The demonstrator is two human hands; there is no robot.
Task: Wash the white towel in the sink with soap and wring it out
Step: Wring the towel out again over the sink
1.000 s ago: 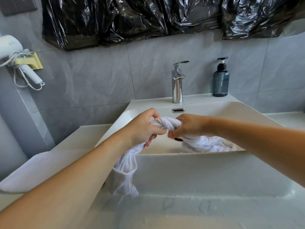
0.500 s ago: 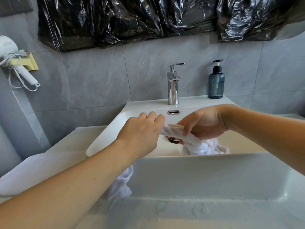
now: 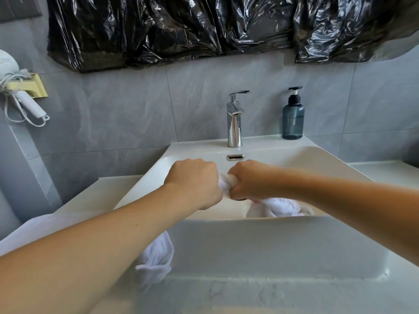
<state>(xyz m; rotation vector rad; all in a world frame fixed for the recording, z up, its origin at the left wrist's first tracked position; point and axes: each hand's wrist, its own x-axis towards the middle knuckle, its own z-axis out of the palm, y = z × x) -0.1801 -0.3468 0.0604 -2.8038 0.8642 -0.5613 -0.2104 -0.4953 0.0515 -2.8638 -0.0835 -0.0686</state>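
Grey marbled wall tiles (image 3: 127,123). Black plastic sheeting (image 3: 181,28) across the top of the wall. White hair dryer (image 3: 13,87) in a gold holder (image 3: 37,87) at left. White countertop (image 3: 385,173), soft daylight.

No readable text anywhere — the soap bottle (image 3: 293,118) has no legible label, and the faucet (image 3: 234,123) and hair dryer (image 3: 13,87) show no markings.

towel (image 3: 280,206): soft white cloth, nubbly in my fists
sink (image 3: 260,243): smooth glossy white ceramic
faucet (image 3: 234,123): mirror-bright chrome metal
soap bottle (image 3: 293,120): translucent blue plastic
wall tiles (image 3: 127,109): grey, satin
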